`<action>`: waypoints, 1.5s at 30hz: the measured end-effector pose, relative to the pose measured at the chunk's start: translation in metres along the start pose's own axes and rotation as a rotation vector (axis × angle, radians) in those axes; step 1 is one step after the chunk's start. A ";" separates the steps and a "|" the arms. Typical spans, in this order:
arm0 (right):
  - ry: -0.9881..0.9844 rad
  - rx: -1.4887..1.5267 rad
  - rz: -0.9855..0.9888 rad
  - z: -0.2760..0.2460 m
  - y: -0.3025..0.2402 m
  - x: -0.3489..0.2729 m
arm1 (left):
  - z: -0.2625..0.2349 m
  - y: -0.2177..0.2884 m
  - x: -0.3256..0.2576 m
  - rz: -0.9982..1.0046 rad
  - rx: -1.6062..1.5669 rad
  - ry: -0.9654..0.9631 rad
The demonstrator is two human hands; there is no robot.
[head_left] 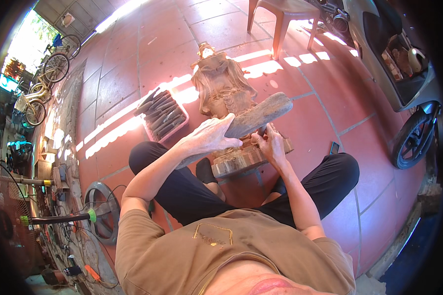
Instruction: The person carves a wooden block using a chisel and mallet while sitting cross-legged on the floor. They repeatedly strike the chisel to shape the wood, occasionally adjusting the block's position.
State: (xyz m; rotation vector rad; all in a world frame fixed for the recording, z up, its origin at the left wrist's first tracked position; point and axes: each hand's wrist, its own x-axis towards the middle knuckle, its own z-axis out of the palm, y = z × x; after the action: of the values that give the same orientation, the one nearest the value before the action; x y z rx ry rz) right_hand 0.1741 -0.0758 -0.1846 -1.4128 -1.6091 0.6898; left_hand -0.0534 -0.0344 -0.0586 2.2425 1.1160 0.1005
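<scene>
A carved wooden statue (226,83) is in front of me, its head at the far end and its stepped base (231,162) close to my crossed legs. I cannot tell whether it stands or lies. My left hand (212,135) is closed round a thick, worn wooden mallet (263,113), whose broad end points right across the statue's lower part. Low by the base, my right hand (270,145) pinches a slim dark tool, seemingly a carving chisel (262,130), mostly hidden by fingers and mallet.
Left of the statue, a pink tray (184,123) holds several dark chisels (162,112). A phone (334,148) lies beside my right knee. A scooter (403,98) stands at right, a plastic chair (283,19) at the far side, a fan base (102,211) at left, bicycles (56,68) beyond.
</scene>
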 end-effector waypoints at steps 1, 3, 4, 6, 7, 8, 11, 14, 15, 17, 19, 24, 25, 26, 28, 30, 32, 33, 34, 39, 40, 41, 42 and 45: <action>-0.001 0.002 0.006 0.000 0.000 0.000 | 0.000 0.000 0.000 0.009 0.004 0.010; -0.004 0.005 0.019 0.000 -0.002 0.000 | -0.001 0.002 0.000 -0.016 -0.006 -0.014; -0.004 0.002 0.017 -0.001 -0.003 0.000 | -0.002 0.003 0.000 -0.029 -0.012 -0.026; -0.004 -0.002 0.013 -0.001 -0.004 0.000 | -0.001 0.001 0.000 -0.020 -0.011 -0.014; -0.005 -0.001 0.010 0.000 -0.004 0.000 | 0.000 0.000 0.000 -0.015 -0.011 -0.008; -0.006 -0.001 0.008 0.000 -0.003 0.000 | 0.000 0.000 0.000 -0.012 -0.009 -0.004; -0.017 0.007 0.020 -0.001 -0.003 0.000 | 0.001 0.000 0.000 -0.014 -0.005 -0.002; -0.015 0.027 0.025 0.000 -0.001 0.000 | 0.001 0.000 0.001 -0.031 -0.014 -0.020; -0.012 0.035 0.024 0.001 -0.001 0.000 | 0.000 0.000 0.001 -0.033 -0.027 -0.025; -0.010 0.028 0.025 0.000 -0.002 0.000 | 0.001 0.001 0.001 -0.038 -0.027 -0.027; -0.013 0.018 0.027 0.000 -0.002 0.000 | 0.001 0.001 0.001 -0.041 -0.002 -0.021; -0.016 0.019 0.032 0.000 -0.002 0.000 | 0.003 -0.002 0.001 -0.024 -0.012 -0.007; -0.017 0.018 0.034 0.000 -0.001 0.000 | 0.003 -0.002 0.001 -0.021 -0.014 -0.005; -0.017 0.017 0.036 0.000 -0.001 0.000 | 0.003 -0.003 0.001 -0.022 -0.020 -0.010; -0.020 0.016 0.042 0.000 0.000 0.000 | 0.003 -0.003 0.002 -0.024 -0.031 -0.019; -0.024 0.014 0.051 0.000 -0.001 0.000 | 0.003 -0.002 0.001 -0.025 -0.019 -0.009; -0.016 0.015 0.039 0.001 0.000 0.000 | 0.002 0.001 0.000 -0.030 -0.014 -0.009; -0.013 0.015 0.033 0.001 0.000 0.000 | 0.001 0.002 0.000 -0.034 -0.014 -0.013; -0.014 0.011 0.035 0.001 0.000 0.000 | 0.000 0.002 0.000 -0.039 -0.015 -0.018; -0.020 0.001 0.035 0.000 -0.001 0.000 | 0.000 0.003 0.000 -0.038 -0.020 -0.017; -0.017 -0.002 0.030 0.000 -0.002 0.000 | 0.000 0.003 -0.001 -0.039 -0.019 -0.018; -0.014 -0.005 0.025 0.000 -0.002 0.000 | 0.000 0.003 -0.001 -0.037 -0.020 -0.017; -0.010 -0.008 0.020 -0.001 -0.003 0.000 | 0.000 0.003 -0.001 -0.035 -0.021 -0.017; -0.013 0.006 0.027 0.000 -0.002 0.000 | 0.001 0.001 -0.001 -0.025 -0.020 -0.009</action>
State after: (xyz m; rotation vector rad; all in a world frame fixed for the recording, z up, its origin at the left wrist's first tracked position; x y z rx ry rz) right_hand 0.1732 -0.0761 -0.1829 -1.4313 -1.5994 0.7202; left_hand -0.0526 -0.0361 -0.0589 2.2085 1.1334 0.0906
